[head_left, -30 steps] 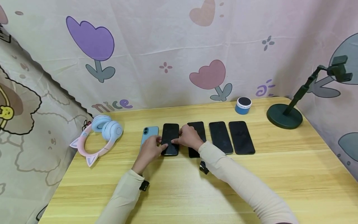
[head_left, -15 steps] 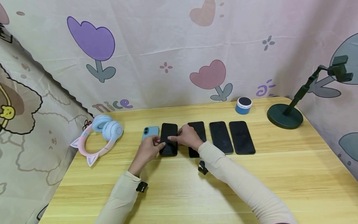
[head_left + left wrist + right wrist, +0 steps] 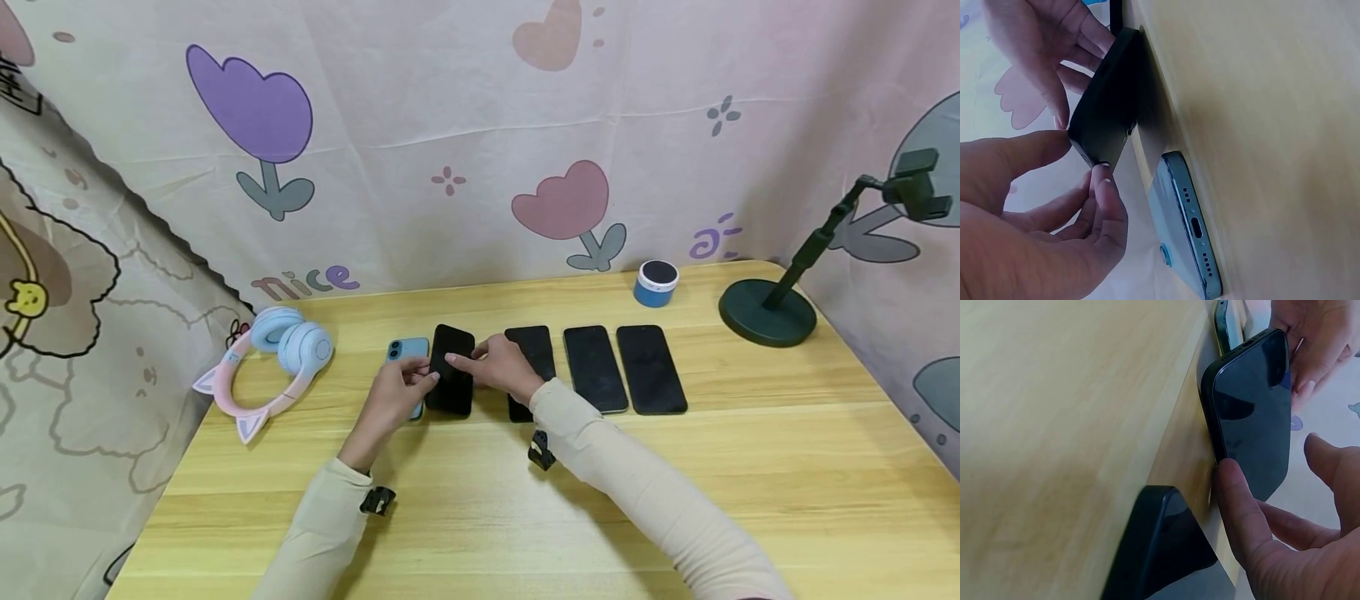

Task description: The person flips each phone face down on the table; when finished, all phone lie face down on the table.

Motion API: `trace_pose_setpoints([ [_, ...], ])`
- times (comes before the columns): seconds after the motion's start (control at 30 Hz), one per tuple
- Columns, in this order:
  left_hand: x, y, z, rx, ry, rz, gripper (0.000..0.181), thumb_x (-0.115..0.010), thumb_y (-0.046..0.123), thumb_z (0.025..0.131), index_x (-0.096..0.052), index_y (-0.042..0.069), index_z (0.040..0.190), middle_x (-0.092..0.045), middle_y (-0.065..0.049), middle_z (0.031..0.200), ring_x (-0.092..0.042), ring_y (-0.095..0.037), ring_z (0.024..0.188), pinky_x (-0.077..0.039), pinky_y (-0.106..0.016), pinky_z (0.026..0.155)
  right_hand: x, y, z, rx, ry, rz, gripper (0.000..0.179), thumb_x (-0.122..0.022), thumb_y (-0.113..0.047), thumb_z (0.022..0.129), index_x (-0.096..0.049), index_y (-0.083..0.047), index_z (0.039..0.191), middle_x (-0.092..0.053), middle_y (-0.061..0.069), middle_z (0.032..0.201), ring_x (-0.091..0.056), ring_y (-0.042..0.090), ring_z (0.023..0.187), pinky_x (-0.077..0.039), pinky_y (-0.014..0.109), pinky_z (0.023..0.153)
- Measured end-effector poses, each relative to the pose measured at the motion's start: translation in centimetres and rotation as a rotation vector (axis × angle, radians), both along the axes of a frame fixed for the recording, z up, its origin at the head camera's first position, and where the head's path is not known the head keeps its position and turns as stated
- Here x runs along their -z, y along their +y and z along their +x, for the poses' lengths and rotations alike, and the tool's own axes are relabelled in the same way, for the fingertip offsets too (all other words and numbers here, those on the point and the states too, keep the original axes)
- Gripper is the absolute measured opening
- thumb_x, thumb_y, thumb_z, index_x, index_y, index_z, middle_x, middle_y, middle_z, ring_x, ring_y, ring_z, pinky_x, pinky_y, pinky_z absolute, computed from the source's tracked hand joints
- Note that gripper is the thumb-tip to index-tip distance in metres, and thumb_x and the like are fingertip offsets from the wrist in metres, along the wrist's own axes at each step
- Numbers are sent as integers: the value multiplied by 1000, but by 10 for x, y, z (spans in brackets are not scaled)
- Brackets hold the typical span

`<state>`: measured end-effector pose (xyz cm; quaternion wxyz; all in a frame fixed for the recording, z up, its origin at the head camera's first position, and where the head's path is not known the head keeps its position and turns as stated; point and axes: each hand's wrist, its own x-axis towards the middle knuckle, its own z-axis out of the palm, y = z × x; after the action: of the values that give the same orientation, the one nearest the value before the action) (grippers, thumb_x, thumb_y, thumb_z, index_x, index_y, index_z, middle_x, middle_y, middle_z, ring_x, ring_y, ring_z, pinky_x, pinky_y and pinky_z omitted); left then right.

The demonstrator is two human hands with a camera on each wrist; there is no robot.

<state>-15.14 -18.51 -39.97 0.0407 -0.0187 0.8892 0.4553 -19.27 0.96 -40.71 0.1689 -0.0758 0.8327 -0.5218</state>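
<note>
My left hand [image 3: 386, 398] pinches the left edge of a black smartphone [image 3: 454, 390], thumb and fingers on either side of it in the left wrist view. The smartphone [image 3: 1107, 115] is tilted, its left side raised off the table and its dark screen towards the right hand. At its right edge is my right hand [image 3: 506, 368]. In the right wrist view, an extended finger [image 3: 1241, 497] touches the lower part of that edge, while the thumb [image 3: 1322, 453] stands apart from the screen. A light-blue smartphone [image 3: 406, 348] lies back up beside the left hand, partly covered by it.
Three more black smartphones lie in a row to the right: one [image 3: 531, 340] partly under the right hand, then a second [image 3: 595, 368] and a third [image 3: 651, 368]. Cat-ear headphones [image 3: 225, 385] lie left. A blue-and-white cylinder [image 3: 656, 287] and a dark-green stand [image 3: 768, 312] are at the back right.
The black smartphone has shifted slightly left and gone from lying flat to tilted, its left side rising with the left hand. My right thumb has come off the screen.
</note>
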Motion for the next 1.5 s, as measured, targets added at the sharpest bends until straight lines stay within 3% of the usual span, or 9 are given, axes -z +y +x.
trace_pose_setpoints([
  [0.17,0,-1,0,-20,20,33,34,-63,13,101,-64,-4,130,-67,-18,115,-63,-29,102,-51,-31,79,0,-1,0,-4,10,-17,54,-68,-49,95,-72,2,115,-65,22,127,-74,20,79,-57,39,83],
  [0.5,-4,2,1,-31,18,88,30,-62,13,102,-67,0,129,-67,-16,120,-61,-26,104,-49,-31,81,2,-2,0,-8,-21,-53,60,-68,-48,96,-67,4,126,-62,23,132,-75,23,82,-57,41,86],
  [0.87,-7,3,2,-6,13,122,32,-64,16,101,-67,2,130,-66,-15,125,-62,-28,108,-49,-32,84,3,-8,0,3,-78,-99,77,-63,-61,93,-60,3,135,-57,23,140,-75,24,84,-54,43,93],
  [1.07,-7,6,2,20,19,138,35,-65,19,101,-66,4,132,-65,-13,128,-61,-26,106,-48,-32,82,2,-9,1,-10,-79,-130,73,-61,-58,96,-59,2,137,-56,21,141,-74,26,89,-53,45,95],
  [1.37,-4,7,1,69,24,146,36,-64,23,102,-66,6,134,-64,-14,130,-61,-27,106,-49,-33,78,3,-12,1,-9,-127,-221,64,-58,-51,101,-60,3,136,-67,18,121,-72,29,98,-56,40,88],
  [1.5,-4,8,2,86,15,161,38,-63,24,103,-64,6,137,-64,-13,133,-62,-27,112,-51,-38,85,2,-12,1,-9,-182,-311,61,-57,-46,103,-58,4,137,-67,20,119,-71,33,101,-58,42,85],
])
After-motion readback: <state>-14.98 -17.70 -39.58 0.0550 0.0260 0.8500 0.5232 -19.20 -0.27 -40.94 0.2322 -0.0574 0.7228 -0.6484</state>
